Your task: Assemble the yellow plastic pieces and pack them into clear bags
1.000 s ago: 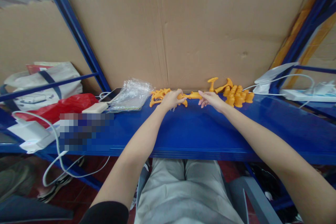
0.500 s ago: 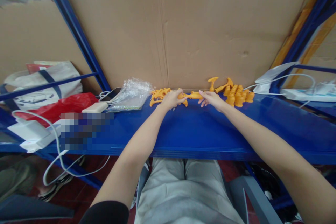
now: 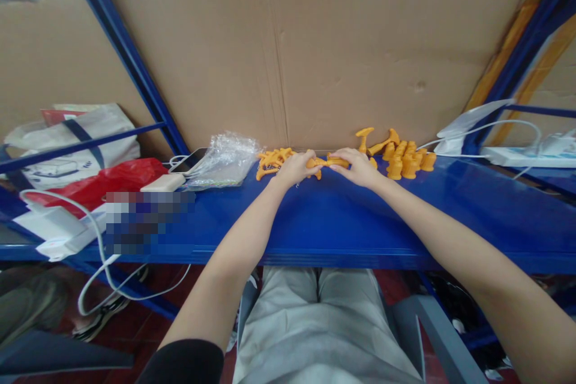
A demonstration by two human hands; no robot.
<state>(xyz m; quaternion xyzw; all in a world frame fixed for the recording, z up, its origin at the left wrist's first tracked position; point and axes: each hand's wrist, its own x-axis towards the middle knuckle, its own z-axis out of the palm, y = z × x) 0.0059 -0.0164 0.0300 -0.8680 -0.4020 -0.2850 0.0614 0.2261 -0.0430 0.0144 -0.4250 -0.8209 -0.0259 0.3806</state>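
My left hand (image 3: 294, 169) is closed around one end of an orange plastic part (image 3: 317, 162). My right hand (image 3: 359, 167) grips the other end, where a wider orange piece (image 3: 337, 162) shows between thumb and fingers. The two pieces meet end to end between my hands, just above the blue shelf (image 3: 333, 222); whether they are joined I cannot tell. Beside and behind my left hand lies a pile of orange plastic handles (image 3: 272, 160) with thin chains. Past my right hand, orange T-shaped pieces (image 3: 363, 137) stand or lean near several orange cup-like pieces (image 3: 407, 162).
Clear plastic bags (image 3: 225, 162) and a phone (image 3: 192, 160) lie left of the pile. Farther left are a red bag (image 3: 130, 177), a canvas bag (image 3: 85, 138) and a cabled power strip (image 3: 67, 243). Cardboard (image 3: 360, 42) walls the back; another power strip (image 3: 522, 157) sits right.
My right hand has moved slightly left and up, and its fingers now wrap over the wider orange piece. My left hand stays nearly in place.
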